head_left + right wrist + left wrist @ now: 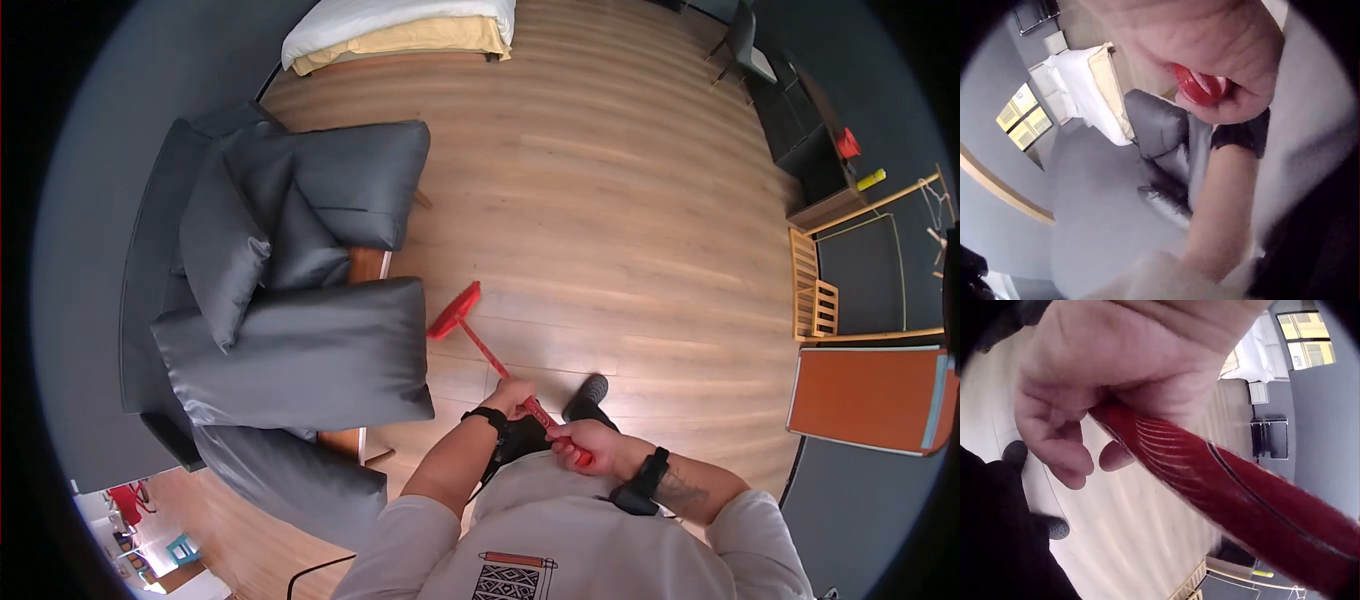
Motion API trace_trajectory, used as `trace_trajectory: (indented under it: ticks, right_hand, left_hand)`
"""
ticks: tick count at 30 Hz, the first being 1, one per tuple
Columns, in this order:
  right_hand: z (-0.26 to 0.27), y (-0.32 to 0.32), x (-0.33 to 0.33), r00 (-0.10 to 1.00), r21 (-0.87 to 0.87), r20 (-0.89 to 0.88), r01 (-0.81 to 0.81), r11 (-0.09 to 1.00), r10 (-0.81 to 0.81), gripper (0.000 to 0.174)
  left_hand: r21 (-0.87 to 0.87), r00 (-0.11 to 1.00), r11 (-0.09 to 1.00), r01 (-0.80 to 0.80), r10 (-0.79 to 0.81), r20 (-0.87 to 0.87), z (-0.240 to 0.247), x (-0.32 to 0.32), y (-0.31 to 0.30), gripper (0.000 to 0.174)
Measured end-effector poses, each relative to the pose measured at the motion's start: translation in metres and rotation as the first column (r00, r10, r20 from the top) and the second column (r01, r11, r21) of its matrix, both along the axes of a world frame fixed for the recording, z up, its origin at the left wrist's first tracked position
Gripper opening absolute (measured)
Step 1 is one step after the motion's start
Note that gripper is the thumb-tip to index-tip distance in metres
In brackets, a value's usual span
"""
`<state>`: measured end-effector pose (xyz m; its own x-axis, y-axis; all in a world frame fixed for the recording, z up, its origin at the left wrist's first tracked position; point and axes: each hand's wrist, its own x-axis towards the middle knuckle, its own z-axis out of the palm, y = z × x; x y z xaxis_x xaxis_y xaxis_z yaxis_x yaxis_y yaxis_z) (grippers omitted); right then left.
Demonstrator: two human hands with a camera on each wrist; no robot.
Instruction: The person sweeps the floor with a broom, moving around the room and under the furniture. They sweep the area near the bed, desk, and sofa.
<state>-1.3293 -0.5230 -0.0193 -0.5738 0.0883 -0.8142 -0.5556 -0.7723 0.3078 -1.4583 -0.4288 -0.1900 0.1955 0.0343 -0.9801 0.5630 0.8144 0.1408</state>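
A red broom (485, 349) slants down and away from my body, its wide red head (456, 312) at the floor close to the sofa's front. My left hand (512, 397) grips the handle partway along, fingers wrapped round it. Nearer the body, my right hand (590, 446) holds the handle's top end in front of the shirt. The left wrist view shows the thick red handle (1229, 494) running out of the left hand (1122, 356). In the right wrist view the rounded handle end (1199, 86) pokes out of the curled right hand (1210, 37).
A dark grey sofa (300, 350) with loose cushions stands on the left. The bed (400, 30) is at the far end. Along the right wall are a wooden rack (815, 280), an orange-brown panel (865, 397) and a chair (742, 45). Wooden floor (600, 200) lies between.
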Motion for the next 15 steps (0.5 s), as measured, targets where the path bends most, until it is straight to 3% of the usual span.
trace_trajectory:
  ticks: [2,4,6,8,10,12,13,15]
  right_hand:
    - [0.007,-0.004,0.003,0.999,-0.027,-0.048,0.022,0.999,-0.024,0.013]
    - [0.018,-0.002,0.014,0.998,-0.027,-0.065,0.009,1.0,-0.011,0.015]
    - [0.031,-0.002,0.024,0.994,0.16,0.071,-0.088,0.983,0.078,0.012]
    - [0.02,-0.009,0.026,0.989,0.235,0.085,-0.139,0.962,0.122,0.011]
    - [0.001,-0.012,0.022,0.979,0.314,0.11,-0.197,0.929,0.171,0.01]
    - [-0.026,-0.012,0.011,0.994,0.329,0.079,-0.1,0.939,0.078,0.009]
    - [-0.042,-0.009,0.004,0.994,0.331,0.079,-0.1,0.938,0.078,0.009]
    - [-0.07,-0.007,-0.006,0.999,0.177,0.038,0.023,0.984,-0.03,0.008]
  left_hand:
    - [-0.016,0.999,0.999,-0.047,0.047,-0.01,0.011,0.005,0.0,0.005]
    - [-0.015,0.974,0.977,-0.214,0.215,0.069,0.008,0.007,-0.005,0.004]
    - [-0.031,0.963,0.973,-0.227,0.229,0.143,0.011,0.003,-0.005,0.005]
    - [-0.034,0.919,0.945,-0.325,0.324,0.224,0.016,-0.004,-0.006,0.005]
    - [-0.011,0.922,0.935,-0.356,0.353,0.163,0.017,-0.012,-0.002,0.005]
    - [0.039,0.874,0.873,-0.486,0.486,0.016,0.004,-0.025,0.001,0.008]
    - [0.053,0.814,0.813,-0.579,0.581,-0.026,-0.007,-0.031,0.002,0.01]
    - [0.085,0.645,0.653,-0.753,0.757,-0.105,-0.042,-0.037,-0.005,0.017]
